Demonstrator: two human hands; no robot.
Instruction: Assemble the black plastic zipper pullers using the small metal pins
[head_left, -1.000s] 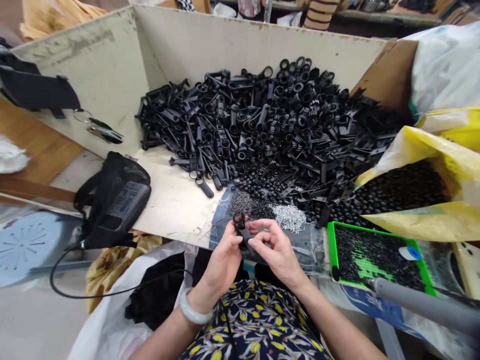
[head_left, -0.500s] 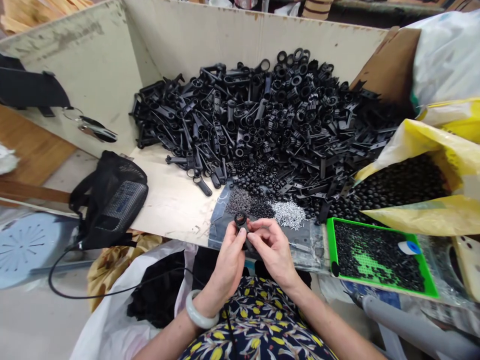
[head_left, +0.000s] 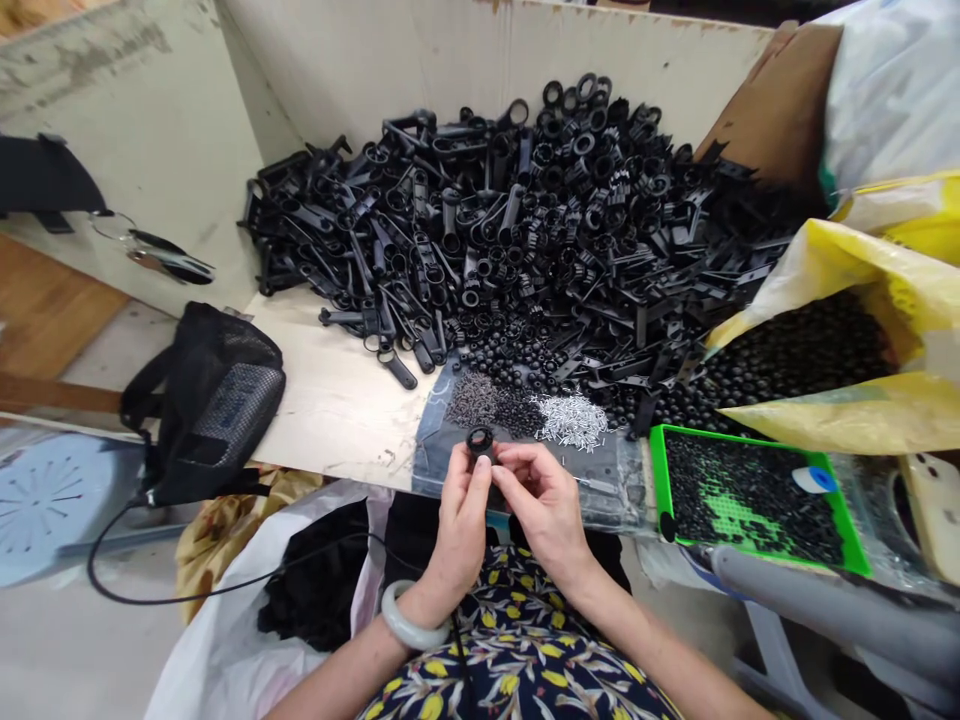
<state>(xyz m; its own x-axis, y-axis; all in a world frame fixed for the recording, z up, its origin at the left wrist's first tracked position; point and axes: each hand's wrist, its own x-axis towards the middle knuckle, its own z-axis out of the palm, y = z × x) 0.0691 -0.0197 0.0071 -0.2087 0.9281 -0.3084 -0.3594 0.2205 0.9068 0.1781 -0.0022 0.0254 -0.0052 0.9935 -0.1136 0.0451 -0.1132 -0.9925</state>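
A black plastic part with a round ring end [head_left: 479,440] is gripped in my left hand [head_left: 466,505], thumb along its near side and ring pointing away from me. My right hand [head_left: 544,495] is closed at the same part, its thumb and fingertips pinched against the right side; whether a small piece sits between them is hidden. Just beyond my hands lie a pile of silver pins [head_left: 574,420], small grey pieces [head_left: 472,400] and small black pieces [head_left: 521,415] on a dark mat [head_left: 435,450]. A thin screwdriver-like tool [head_left: 598,485] rests right of my right hand.
A large heap of black plastic parts [head_left: 450,220] fills the bench's back. To the right are a green tray [head_left: 660,480] of small black pieces and a yellow bag [head_left: 825,415] holding black beads. A black mesh bag [head_left: 217,400] sits left; a white sack [head_left: 217,630] stands below.
The view has shifted slightly. Both hands stay on the black ring-ended part, which is now more upright, and the right fingers have drawn in closer against it.
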